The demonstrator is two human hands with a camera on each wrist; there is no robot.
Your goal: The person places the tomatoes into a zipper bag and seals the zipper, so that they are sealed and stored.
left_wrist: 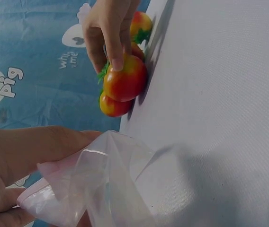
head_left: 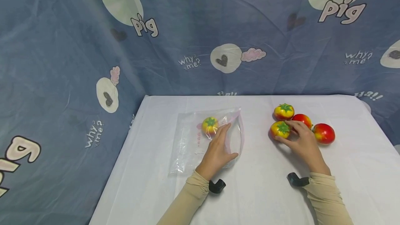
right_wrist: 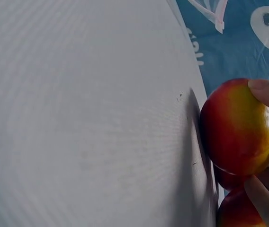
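A clear zip bag (head_left: 187,152) with a pink edge lies on the white table, a yellow-red fruit with a green leafy top (head_left: 210,125) inside it. At the bag's mouth, my left hand (head_left: 215,152) holds the film, thumb and fingers spread apart; the left wrist view shows the bag's opening (left_wrist: 111,165) raised at the hand. My right hand (head_left: 303,143) grips another yellow-red fruit (head_left: 280,129) between thumb and fingers. In the right wrist view that fruit (right_wrist: 238,127) appears at or just above the table, with the thumb on its side.
Behind and beside the right hand are a yellow-red fruit (head_left: 284,111), a red one (head_left: 301,120) and a larger red one (head_left: 324,133). A blue printed cloth (head_left: 187,27) hangs behind the white table (head_left: 256,197) and at its left.
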